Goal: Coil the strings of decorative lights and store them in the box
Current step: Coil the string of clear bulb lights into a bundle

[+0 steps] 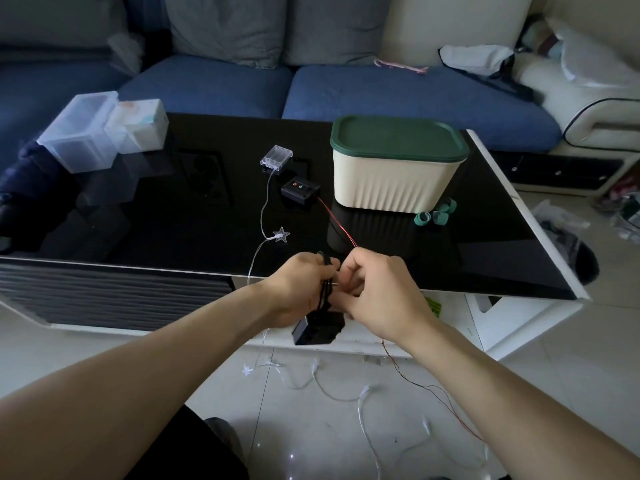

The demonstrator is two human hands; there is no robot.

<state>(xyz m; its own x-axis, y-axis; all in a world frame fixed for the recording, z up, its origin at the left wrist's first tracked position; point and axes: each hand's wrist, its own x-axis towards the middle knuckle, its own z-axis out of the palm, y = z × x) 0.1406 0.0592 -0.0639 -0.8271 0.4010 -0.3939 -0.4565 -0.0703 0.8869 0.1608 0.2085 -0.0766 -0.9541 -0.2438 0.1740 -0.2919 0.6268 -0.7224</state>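
My left hand (300, 286) grips a small coil of dark wire (325, 292) just past the table's front edge, and a black battery box (317, 330) hangs under it. My right hand (375, 289) pinches the same wire close beside the left hand. A thin red wire (334, 218) runs from a second black controller box (299, 192) on the table to my hands, then trails down to the floor. A clear battery case (276, 156) feeds a clear string with a star light (281, 234). The cream box with a green lid (398, 164) stands closed.
Green band rolls (434, 213) lie by the box on the black glass table (173, 220). Clear plastic containers (86, 133) sit at the back left. Clear star-light string (346, 393) is strewn on the tiled floor below. A blue sofa (381, 95) lies behind.
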